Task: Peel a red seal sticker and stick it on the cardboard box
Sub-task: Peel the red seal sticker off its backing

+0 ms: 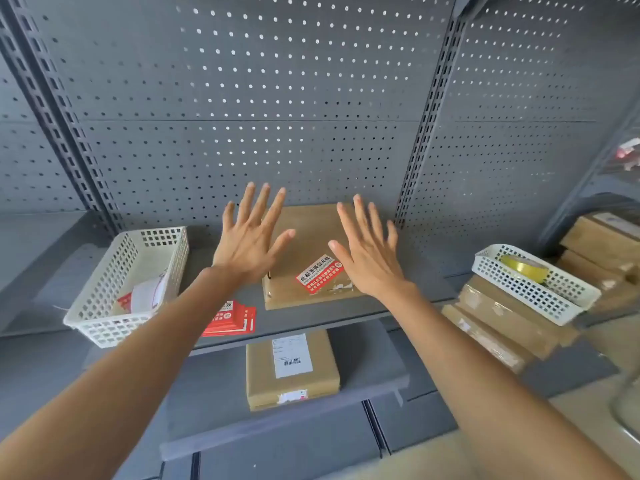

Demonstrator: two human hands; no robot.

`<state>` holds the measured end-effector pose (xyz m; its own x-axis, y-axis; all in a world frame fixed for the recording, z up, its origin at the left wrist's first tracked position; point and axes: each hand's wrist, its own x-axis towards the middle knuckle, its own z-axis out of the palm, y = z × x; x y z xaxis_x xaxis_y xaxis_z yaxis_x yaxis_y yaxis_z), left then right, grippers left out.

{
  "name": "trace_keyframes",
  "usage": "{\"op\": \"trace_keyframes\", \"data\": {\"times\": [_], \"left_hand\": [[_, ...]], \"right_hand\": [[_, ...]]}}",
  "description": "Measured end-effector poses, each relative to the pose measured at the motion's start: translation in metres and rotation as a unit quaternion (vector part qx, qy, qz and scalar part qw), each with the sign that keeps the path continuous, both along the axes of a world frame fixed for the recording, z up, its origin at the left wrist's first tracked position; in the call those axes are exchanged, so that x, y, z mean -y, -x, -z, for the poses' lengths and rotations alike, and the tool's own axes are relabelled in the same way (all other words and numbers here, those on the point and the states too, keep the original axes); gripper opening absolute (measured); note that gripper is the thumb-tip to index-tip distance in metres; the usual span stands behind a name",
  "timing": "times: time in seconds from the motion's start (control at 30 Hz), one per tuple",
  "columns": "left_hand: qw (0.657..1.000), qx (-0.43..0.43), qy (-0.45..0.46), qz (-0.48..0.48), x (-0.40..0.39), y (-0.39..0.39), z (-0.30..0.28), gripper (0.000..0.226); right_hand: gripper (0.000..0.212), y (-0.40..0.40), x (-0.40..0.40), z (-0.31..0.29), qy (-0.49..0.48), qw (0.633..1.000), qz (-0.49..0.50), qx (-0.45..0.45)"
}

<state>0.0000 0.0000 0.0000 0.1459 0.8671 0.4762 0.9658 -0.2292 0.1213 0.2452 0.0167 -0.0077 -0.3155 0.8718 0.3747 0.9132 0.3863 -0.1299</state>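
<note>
A flat cardboard box (308, 233) lies on the grey shelf (408, 289) against the pegboard. A red seal sticker (320, 274) with white and black print is stuck across its near edge. My left hand (251, 237) hovers over the box's left side, fingers spread, holding nothing. My right hand (369, 252) hovers over the box's right side, also spread and empty. A stack of red sticker sheets (233, 319) lies on the shelf to the box's left, partly hidden by my left forearm.
A white basket (100, 327) at left holds a paper roll and a red sheet. A second white basket (533, 296) with a yellow tape roll (524, 268) rests on boxes at right. Another labelled box (292, 368) lies on the lower shelf.
</note>
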Motion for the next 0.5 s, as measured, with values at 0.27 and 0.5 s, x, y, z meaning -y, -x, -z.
{"op": "trace_keyframes", "data": {"times": [0.27,0.5], "left_hand": [[0.998,-0.008,0.025,0.051,0.014,-0.007,0.038,0.073],[0.995,-0.035,0.021,0.089,0.021,-0.002,0.058,0.067]], "right_hand": [[0.068,0.005,0.021,0.040,0.016,1.000,0.016,0.007],[0.068,0.009,0.033,0.061,0.032,0.999,0.017,0.019]]}}
